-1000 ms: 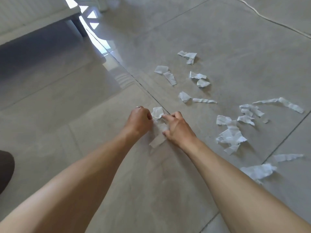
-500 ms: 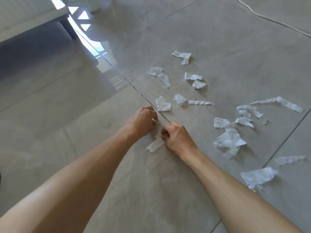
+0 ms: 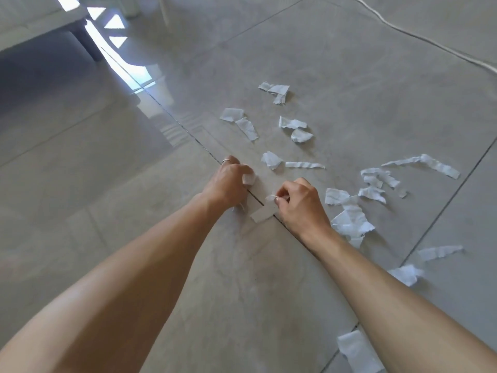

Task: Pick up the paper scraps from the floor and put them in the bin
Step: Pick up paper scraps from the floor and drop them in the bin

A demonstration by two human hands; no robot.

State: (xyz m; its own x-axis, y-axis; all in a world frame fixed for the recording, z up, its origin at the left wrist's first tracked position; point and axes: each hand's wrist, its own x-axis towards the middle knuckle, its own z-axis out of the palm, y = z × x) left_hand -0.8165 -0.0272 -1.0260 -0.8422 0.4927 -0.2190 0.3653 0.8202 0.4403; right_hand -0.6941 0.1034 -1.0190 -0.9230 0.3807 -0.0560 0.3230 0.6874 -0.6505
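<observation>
Two bare forearms reach out over a glossy grey-beige tiled floor (image 3: 349, 63) strewn with torn white paper scraps. The left hand (image 3: 228, 184), a thin ring (image 3: 227, 160) on one finger, is curled around a small crumpled white scrap (image 3: 248, 179) that shows between its fingers, low against the tile. The right hand (image 3: 298, 203) sits just to the right of it, thumb and fingertips pinching a small white scrap (image 3: 270, 197) directly above a flat rectangular grey-white paper piece (image 3: 262, 215) lying on the dark grout line (image 3: 188, 130) between the two hands.

Beyond the hands, a loose scatter of torn white paper scraps (image 3: 274, 160) spreads across the tile toward the far right: a pair near the grout line, several small curled pieces farther off, and one long ragged white strip (image 3: 430, 165) at the right. A heap of crumpled white pieces (image 3: 349, 222) lies just beside the right wrist, with more scraps near the right forearm and a folded white piece (image 3: 355, 351) at the near edge, partly hidden by the arm.

A white cord (image 3: 403, 33) runs along the floor at the far right. At the far left stands a pale piece of furniture with a dark leg (image 3: 86, 41), beside bright window light reflected on the tiles. No bin shows in the frame.
</observation>
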